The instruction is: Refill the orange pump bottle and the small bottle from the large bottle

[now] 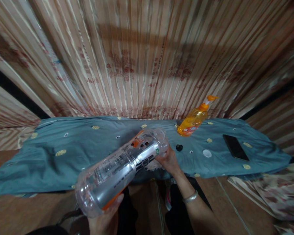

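Observation:
A large clear plastic bottle [122,169] with a silver and orange label is tilted across the front of the cloth-covered surface. Its wide end points down and left toward me. My left hand [106,215] grips that near end from below, thumb along the label's edge. At the far end, my right hand [168,160] is wrapped round the bottle's other end, with a silver bracelet on the wrist. Part of the fingers on both hands is hidden behind the bottle. Near my right hand lies a small black object [179,148], perhaps a cap.
An orange pump bottle [192,122] stands toward the back of the teal cloth [76,143]. To its right are a white disc [207,153] and a dark phone [235,147]. A pleated curtain [142,65] hangs behind. My legs and the tiled floor show below.

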`<action>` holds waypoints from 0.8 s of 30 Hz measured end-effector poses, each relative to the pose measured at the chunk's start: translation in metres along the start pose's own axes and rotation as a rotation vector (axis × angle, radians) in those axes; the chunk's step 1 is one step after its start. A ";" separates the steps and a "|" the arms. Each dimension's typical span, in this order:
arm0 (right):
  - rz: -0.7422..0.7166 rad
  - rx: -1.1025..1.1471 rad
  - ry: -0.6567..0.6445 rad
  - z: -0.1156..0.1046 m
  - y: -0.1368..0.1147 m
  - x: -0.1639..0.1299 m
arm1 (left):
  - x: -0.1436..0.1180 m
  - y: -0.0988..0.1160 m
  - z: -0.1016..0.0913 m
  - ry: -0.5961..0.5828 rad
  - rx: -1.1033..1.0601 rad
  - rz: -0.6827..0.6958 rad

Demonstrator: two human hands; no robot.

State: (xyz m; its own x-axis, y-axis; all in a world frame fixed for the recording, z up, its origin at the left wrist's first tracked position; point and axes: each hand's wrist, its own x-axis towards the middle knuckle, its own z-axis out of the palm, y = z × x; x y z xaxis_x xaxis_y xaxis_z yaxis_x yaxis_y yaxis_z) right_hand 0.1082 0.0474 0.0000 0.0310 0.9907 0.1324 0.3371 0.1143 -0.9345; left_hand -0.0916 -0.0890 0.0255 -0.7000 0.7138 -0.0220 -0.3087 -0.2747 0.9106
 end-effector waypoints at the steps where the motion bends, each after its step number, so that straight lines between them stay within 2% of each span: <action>1: 0.000 -0.001 0.000 0.000 0.000 0.000 | 0.001 -0.003 -0.002 -0.004 0.006 0.010; 9: 0.013 0.008 -0.003 0.000 0.000 0.000 | 0.010 -0.015 -0.020 -0.040 0.004 -0.065; 14: -0.001 0.019 0.009 0.001 -0.001 0.000 | 0.002 0.001 -0.006 -0.026 0.015 -0.067; 16: 0.000 0.030 0.018 0.001 -0.002 0.000 | -0.002 0.009 0.002 0.033 0.055 -0.056; 18: -0.004 0.042 0.020 0.001 -0.002 -0.001 | -0.006 0.013 0.007 0.040 0.088 -0.050; 24: -0.026 0.038 -0.001 0.001 -0.003 -0.001 | -0.005 0.008 0.005 0.054 0.134 0.023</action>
State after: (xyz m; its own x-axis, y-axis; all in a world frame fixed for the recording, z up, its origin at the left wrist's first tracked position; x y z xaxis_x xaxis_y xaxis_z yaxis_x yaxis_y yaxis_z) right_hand 0.1065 0.0464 0.0028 0.0221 0.9875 0.1561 0.3014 0.1423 -0.9428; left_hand -0.0872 -0.0912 0.0350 -0.7408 0.6715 -0.0199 -0.2063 -0.1991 0.9580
